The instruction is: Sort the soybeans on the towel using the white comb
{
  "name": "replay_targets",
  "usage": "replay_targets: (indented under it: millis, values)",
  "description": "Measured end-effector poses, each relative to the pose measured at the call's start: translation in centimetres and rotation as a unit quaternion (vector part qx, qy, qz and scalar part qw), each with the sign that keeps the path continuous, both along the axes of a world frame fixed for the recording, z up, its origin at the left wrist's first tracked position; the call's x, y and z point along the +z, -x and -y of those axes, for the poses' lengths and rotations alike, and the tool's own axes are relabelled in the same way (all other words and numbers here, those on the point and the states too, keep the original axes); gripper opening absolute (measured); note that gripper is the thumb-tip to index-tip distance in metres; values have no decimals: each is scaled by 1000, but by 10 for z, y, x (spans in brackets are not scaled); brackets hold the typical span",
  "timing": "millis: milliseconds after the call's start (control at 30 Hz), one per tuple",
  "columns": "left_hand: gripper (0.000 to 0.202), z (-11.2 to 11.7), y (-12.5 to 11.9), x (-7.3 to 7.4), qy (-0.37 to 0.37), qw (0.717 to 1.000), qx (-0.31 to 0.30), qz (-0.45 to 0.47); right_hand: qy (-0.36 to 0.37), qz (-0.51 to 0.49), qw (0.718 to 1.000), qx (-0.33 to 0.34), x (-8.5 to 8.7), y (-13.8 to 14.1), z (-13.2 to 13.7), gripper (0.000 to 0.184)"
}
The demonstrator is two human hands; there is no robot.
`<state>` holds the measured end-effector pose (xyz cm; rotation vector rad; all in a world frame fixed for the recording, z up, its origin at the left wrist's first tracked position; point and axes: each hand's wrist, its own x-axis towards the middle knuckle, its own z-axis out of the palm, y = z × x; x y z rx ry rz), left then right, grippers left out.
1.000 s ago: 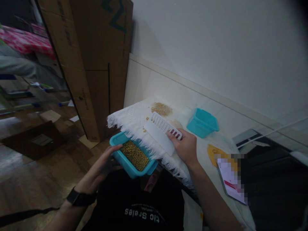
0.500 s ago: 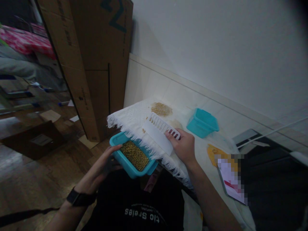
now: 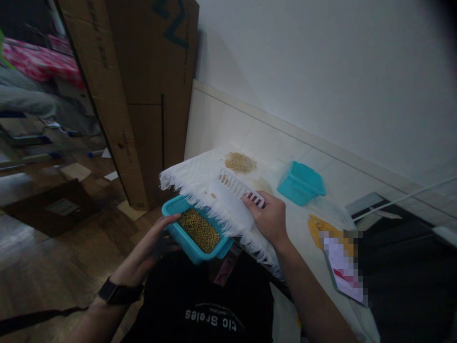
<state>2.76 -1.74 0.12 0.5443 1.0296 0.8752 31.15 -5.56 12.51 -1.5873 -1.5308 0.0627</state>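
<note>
My left hand [image 3: 153, 240] grips the left rim of a teal plastic tub [image 3: 194, 257], thumb over the edge. Greenish-yellow beans [image 3: 200, 231] cover its bottom. The tub is held against the table's near edge, partly under the fringe of a white cloth [image 3: 193, 172]. My right hand [image 3: 270, 216] is closed around a flat white plastic piece with a slotted edge [image 3: 232, 197], which lies low over the cloth. A few pale grains [image 3: 213, 195] show beside its near side. Farther back a pile of pale grains [image 3: 240, 162] rests on the cloth.
A second teal tub [image 3: 302, 183] stands at the back right by the wall. Beyond it are a clear plastic bag, a yellow packet [image 3: 317, 228], a phone-like device [image 3: 344, 271] and a black bag [image 3: 407, 276]. A tall cardboard box [image 3: 157, 109] borders the table's left.
My right hand has slid the slotted white piece slightly left and towards the near edge, closer to the loose grains. My left hand and the tub have barely moved.
</note>
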Motion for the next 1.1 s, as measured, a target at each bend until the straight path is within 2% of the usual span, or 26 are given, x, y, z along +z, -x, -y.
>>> replay_targets:
  millis: [267, 467, 600, 800, 1100]
  values:
    - [71, -2, 10, -3, -30, 999, 21, 5, 0, -3, 1000, 11, 1, 7, 0, 29]
    - [59, 6, 7, 9, -35, 999, 12, 12, -13, 20, 1000, -5, -2, 6, -3, 28]
    - [55, 2, 7, 7, -23, 1000, 14, 7, -13, 31, 999, -15, -3, 8, -4, 28]
    - [58, -1, 10, -1, -20, 1000, 10, -5, -7, 26, 999, 27, -3, 13, -2, 26]
    - [56, 1, 9, 4, -33, 999, 19, 0, -3, 14, 999, 50, -2, 16, 1, 25]
